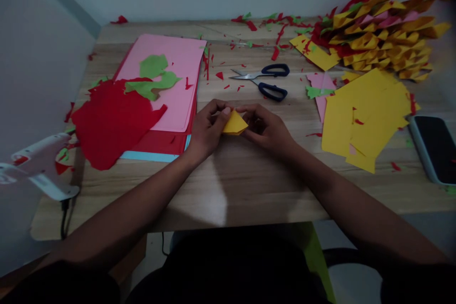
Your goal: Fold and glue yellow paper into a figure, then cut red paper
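Between my two hands is a small piece of folded yellow paper [235, 124], pointed at its right end. My left hand [211, 126] pinches it along the upper left edge, thumb on top. On the other side, my right hand [265, 126] has its fingers bent, with the fingertips at the paper's right and upper edges; whether they grip it is hard to see. Just beyond the hands lies a pair of scissors [261, 76] with dark blue handles, blades apart and pointing left.
At left are a stack of pink sheets [174, 57], crumpled red paper [110, 121], green scraps [153, 80] and a white glue gun [44, 161]. At right are yellow sheets [366, 114], a phone [434, 147] and a heap of folded yellow pieces [388, 33]. Red snippets dot the table.
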Tool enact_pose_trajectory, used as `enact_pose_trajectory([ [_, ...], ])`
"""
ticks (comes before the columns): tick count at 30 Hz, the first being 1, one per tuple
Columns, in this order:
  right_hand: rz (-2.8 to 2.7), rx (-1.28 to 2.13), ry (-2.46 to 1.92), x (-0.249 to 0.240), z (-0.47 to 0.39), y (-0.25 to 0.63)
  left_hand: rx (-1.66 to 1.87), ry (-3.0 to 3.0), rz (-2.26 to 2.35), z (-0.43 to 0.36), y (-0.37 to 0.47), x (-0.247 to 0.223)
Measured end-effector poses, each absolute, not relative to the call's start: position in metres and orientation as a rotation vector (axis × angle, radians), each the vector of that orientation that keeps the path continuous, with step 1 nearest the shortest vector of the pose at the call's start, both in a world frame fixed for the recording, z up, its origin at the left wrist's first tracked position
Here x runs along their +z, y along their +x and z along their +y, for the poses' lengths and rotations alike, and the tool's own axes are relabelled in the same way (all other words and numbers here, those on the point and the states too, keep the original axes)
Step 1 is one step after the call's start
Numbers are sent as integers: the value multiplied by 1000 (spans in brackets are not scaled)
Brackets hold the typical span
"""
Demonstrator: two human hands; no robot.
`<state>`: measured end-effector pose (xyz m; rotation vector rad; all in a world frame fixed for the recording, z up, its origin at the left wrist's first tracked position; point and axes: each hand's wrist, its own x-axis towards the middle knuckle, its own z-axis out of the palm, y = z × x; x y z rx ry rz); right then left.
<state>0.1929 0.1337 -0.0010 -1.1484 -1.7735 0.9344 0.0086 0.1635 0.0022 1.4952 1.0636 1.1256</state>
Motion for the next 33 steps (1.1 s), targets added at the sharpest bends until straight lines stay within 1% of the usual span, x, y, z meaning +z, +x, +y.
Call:
enact_pose_trajectory([
  [5, -1808, 971, -1097, 5, 135, 195, 1069, 1547, 1040, 163, 9, 2],
  [12, -1931, 808, -966, 11, 133, 197, 1100, 1497, 1061, 164, 8, 0],
  [20, -2100, 844, -910, 12, 132, 196, 1133, 1424, 1063, 163, 8, 1],
  [24, -2228, 819, -899, 10, 132, 195, 1115, 1439, 1052, 163, 8, 2],
  [28, -2239, 799, -860, 9, 132, 195, 1090, 1436, 1047, 163, 8, 1],
  [33, -2316, 744, -850, 8, 130, 192, 1132, 1447, 1044, 163, 8, 1],
])
